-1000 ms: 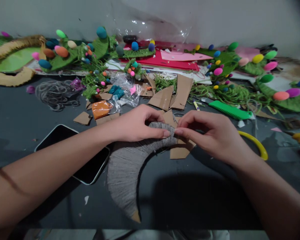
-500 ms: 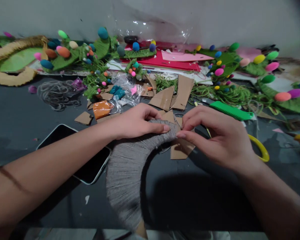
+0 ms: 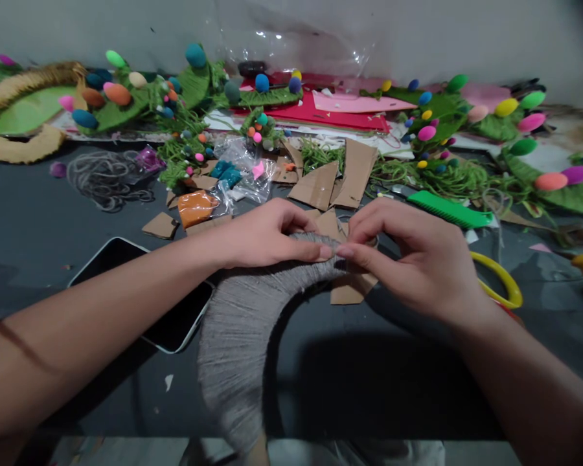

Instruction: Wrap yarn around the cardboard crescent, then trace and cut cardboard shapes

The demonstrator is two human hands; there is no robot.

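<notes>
A curved piece wrapped in grey yarn (image 3: pixel 238 336) arches over the dark table, with bare cardboard at its lower tip. My left hand (image 3: pixel 276 239) grips its upper end, thumb on top and fingers behind. At that same end, my right hand (image 3: pixel 403 255) pinches with thumb and forefinger at the wrapped tip; a thin grey strand shows beside the fingers. Cardboard scraps (image 3: pixel 352 289) lie behind and under the tip.
A phone (image 3: pixel 175 323) lies under my left forearm. Yellow-handled scissors (image 3: pixel 508 285) and a green cutter (image 3: pixel 449 208) are at the right. Grey yarn (image 3: pixel 104 178), a tan ring (image 3: pixel 22 150), an orange packet (image 3: pixel 197 207) and green decorations (image 3: pixel 126 116) line the back.
The right thumb and forefinger have moved slightly left, closer to the left thumb. The lower end of the wrapped piece has shifted a little left.
</notes>
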